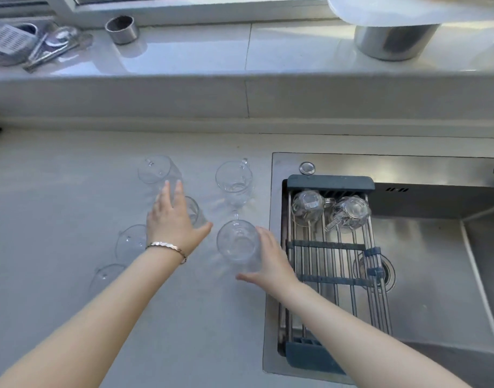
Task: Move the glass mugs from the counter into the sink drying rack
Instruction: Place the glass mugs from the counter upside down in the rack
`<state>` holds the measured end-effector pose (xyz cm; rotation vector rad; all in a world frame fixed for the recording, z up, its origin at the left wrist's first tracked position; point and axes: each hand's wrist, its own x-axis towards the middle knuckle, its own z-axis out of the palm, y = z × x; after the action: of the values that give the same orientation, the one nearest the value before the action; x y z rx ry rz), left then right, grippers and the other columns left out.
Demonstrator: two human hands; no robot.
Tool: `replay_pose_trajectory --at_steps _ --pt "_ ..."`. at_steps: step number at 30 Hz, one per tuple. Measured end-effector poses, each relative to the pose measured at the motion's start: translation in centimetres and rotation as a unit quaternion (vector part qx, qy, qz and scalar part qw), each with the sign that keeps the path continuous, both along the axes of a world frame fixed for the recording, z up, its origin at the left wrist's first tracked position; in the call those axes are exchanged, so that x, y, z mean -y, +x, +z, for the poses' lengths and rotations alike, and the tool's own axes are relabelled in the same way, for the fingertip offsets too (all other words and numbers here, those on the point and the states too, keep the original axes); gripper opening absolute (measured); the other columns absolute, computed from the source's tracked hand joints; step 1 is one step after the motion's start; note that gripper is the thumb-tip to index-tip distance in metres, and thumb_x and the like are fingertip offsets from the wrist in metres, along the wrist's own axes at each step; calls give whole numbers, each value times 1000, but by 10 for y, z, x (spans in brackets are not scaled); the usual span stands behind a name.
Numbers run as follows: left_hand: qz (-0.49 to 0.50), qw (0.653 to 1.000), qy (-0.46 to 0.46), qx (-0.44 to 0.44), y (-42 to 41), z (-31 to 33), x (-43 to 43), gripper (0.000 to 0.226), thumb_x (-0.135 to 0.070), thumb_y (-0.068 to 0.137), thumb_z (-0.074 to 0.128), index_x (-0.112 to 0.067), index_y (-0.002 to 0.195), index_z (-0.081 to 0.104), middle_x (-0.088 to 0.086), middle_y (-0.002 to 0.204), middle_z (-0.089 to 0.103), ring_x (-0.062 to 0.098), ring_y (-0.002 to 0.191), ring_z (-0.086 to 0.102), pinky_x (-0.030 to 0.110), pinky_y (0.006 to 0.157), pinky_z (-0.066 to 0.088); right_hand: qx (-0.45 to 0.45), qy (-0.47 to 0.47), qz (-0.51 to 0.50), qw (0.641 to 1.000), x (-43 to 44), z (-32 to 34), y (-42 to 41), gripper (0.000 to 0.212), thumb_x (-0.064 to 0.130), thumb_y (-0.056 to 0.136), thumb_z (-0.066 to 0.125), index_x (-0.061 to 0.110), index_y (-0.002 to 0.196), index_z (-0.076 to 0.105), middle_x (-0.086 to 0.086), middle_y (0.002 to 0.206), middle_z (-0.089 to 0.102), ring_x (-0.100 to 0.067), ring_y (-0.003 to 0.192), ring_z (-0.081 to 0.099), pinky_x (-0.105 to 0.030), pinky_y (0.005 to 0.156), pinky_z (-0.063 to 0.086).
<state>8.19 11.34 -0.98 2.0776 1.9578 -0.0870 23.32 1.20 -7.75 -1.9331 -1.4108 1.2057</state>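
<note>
Several clear glass mugs stand on the pale counter (58,191). My left hand (173,222) reaches over a mug (195,211) in the middle of the group, fingers spread, partly hiding it. My right hand (271,261) curls around the right side of a nearer mug (237,245), thumb in front, and the mug rests on the counter. Another mug (234,180) stands behind it and one more (157,170) at the back left. Two mugs (307,205) (350,212) lie upside down at the far end of the drying rack (332,278) over the sink (436,275).
Two more mugs (129,242) (107,275) stand left of my left forearm. Behind the counter a raised ledge holds a small steel cup (122,29), utensils (52,49) and a large steel pot (394,42). The near part of the rack holds nothing.
</note>
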Motion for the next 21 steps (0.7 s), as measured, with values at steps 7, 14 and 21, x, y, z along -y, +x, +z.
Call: replay_pose_trajectory --at_steps 7,14,21 --pt "35 997 -58 34 -9 -4 -8 85 -31 71 76 -10 140 30 13 140 39 34 128 37 42 102 39 -71 6 -93 993 14 9 0 75 23 57 83 21 121 46 4 122 54 -15 114 51 -32 100 43" --pt "-23 990 -73 120 12 3 47 87 -29 68 78 -18 141 34 7 133 43 29 124 38 35 102 37 -3 -37 -132 991 74 40 84 74 27 67 78 27 128 37 8 117 44 -11 108 46 -20 84 39" --pt "-101 977 -82 168 33 9 93 87 -30 69 77 -19 142 32 4 135 42 23 126 37 28 106 35 234 -218 -92 943 39 17 119 74 60 65 65 17 122 45 -5 116 58 -24 99 59 -31 70 47"
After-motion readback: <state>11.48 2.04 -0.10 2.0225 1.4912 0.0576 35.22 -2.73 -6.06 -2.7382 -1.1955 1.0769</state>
